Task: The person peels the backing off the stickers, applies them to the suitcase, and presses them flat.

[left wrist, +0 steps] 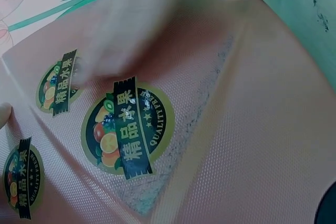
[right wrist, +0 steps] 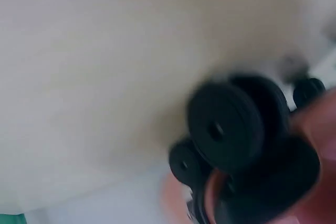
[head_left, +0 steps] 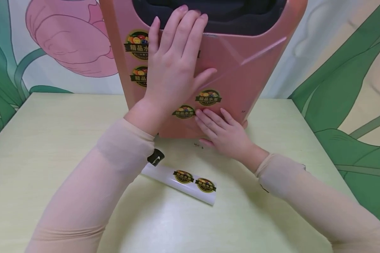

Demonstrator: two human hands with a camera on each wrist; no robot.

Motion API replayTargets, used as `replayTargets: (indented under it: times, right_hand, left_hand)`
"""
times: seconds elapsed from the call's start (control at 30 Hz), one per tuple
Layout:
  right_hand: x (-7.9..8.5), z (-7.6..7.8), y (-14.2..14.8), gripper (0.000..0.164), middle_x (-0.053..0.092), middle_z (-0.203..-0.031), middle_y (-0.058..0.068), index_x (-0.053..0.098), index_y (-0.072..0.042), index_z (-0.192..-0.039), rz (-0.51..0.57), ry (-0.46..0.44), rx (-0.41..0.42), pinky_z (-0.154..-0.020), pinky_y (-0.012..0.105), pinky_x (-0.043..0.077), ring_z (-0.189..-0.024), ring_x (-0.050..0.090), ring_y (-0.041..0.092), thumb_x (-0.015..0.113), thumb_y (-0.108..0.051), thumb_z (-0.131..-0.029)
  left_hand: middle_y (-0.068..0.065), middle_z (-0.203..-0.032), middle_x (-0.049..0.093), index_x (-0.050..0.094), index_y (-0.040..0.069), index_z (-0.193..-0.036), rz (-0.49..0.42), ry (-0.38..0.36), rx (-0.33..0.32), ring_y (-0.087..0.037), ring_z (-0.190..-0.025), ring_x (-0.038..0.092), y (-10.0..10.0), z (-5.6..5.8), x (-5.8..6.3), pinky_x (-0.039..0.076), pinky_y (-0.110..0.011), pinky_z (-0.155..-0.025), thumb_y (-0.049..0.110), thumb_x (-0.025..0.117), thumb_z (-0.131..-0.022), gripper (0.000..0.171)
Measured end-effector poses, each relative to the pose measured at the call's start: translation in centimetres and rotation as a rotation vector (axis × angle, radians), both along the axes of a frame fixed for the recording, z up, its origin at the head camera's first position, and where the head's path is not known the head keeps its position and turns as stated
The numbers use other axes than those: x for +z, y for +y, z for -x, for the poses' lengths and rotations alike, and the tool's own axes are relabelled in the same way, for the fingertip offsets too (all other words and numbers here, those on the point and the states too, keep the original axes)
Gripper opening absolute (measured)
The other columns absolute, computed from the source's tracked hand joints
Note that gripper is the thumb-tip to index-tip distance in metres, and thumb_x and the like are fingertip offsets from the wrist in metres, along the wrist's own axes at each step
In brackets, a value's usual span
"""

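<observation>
A pink suitcase (head_left: 231,70) with a dark recessed panel (head_left: 234,21) at its top stands on the table. Its front carries several fruit stickers (head_left: 208,97) with Chinese lettering, some partly covered by my left hand (head_left: 174,56). That hand lies against the upper front, fingers straight and reaching over the panel's edge; in the left wrist view it is a blur above a sticker (left wrist: 127,128). Lower down, my right hand (head_left: 223,131) rests on the suitcase, fingertips beside a sticker (head_left: 184,111). Black wheels (right wrist: 223,124) of the suitcase show in the right wrist view.
On the pale table (head_left: 66,147), in front of the suitcase, lies a curled white strip (head_left: 164,175) bearing two more stickers (head_left: 206,185). A small black piece (head_left: 156,157) shows beside the left sleeve. Behind is a wall (head_left: 73,42) painted with flowers and leaves.
</observation>
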State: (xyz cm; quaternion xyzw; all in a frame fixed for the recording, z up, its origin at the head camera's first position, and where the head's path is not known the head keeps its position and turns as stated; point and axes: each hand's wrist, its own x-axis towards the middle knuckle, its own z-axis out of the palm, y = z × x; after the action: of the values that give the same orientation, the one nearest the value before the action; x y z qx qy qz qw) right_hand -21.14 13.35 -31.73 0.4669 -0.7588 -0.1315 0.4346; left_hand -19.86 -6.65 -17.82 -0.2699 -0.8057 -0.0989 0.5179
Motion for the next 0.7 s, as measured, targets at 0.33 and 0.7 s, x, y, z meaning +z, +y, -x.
replayTargets:
  times: [0.33, 0.7]
  right_hand:
    - [1.9, -1.0, -2.8, 0.063, 0.036, -0.147, 0.004, 0.037, -0.009, -0.143, 0.031, 0.024, -0.102, -0.106, 0.05, 0.022, -0.137, 0.026, 0.023, 0.05, -0.045, -0.093]
    - [1.9, 0.5, 0.2, 0.063, 0.005, -0.155, 0.0, 0.026, -0.012, -0.148, 0.103, 0.103, -0.063, -0.106, 0.048, 0.023, -0.14, 0.009, 0.014, 0.044, -0.044, -0.097]
  left_hand:
    - [-0.013, -0.14, 0.04, 0.04, 0.003, -0.138, -0.009, -0.003, 0.003, -0.027, -0.135, 0.025, -0.8, -0.4, 0.3, 0.002, -0.046, -0.111, 0.053, 0.042, -0.092, 0.069]
    - [-0.013, -0.14, 0.041, 0.04, 0.003, -0.138, -0.006, -0.011, 0.009, -0.027, -0.135, 0.025, -0.7, -0.4, 0.0, 0.001, -0.045, -0.111, 0.053, 0.042, -0.092, 0.068]
